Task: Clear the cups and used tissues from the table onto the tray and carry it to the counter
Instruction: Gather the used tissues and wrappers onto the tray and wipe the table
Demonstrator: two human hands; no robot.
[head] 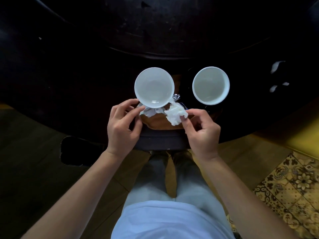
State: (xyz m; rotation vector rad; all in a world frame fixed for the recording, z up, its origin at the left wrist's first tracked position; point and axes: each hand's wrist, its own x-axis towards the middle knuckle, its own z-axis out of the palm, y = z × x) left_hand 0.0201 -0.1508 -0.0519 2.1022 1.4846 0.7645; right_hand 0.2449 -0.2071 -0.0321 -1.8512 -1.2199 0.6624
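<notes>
Two empty white cups stand on the dark table [69, 80]: the left cup [154, 87] and the right cup [211, 85]. The left cup rests over a brown tray [155, 122] at the table's near edge. My right hand [201, 130] pinches a crumpled white tissue [176, 115] beside that cup's handle. My left hand [121, 125] has its fingertips on a second crumpled tissue [150, 112] that lies partly under the left cup. A small foil wrapper [228, 96] shows just behind the cup's handle.
White scraps [276, 66] lie on the table at the far right. A dark stool or ledge [160, 142] sits below the tray. Patterned floor tiles [293, 185] are at the lower right. My legs stand close to the table's edge.
</notes>
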